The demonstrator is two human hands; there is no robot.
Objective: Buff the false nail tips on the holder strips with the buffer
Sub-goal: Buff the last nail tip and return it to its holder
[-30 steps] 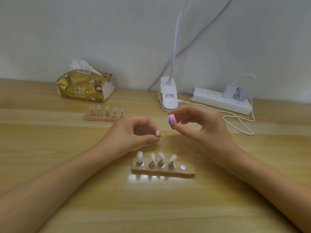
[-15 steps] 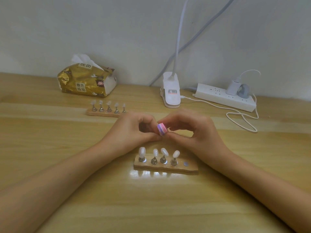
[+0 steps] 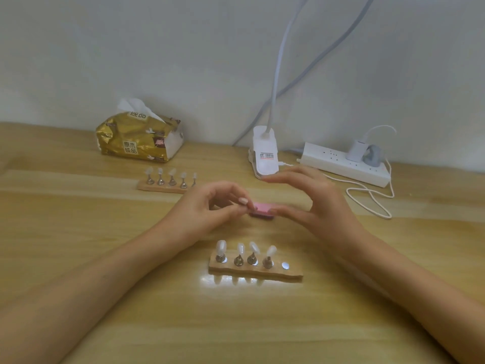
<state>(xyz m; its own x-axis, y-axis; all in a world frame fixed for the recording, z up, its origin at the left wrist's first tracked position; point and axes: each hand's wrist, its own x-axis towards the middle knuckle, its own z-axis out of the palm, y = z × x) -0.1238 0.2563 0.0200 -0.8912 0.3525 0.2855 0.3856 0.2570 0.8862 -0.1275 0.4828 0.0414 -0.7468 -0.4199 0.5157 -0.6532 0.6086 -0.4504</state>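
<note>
Left grip: clamped on one nail tip; we should hold it steady.
Right grip: pinching the buffer against that tip, just beside the left grip.
Stroke: we'd keep it light and flat.

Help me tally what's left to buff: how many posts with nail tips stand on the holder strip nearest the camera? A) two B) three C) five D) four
D: the near holder strip carries four upright posts topped with nail tips, and its rightmost spot is only a bare metal disc.
</note>
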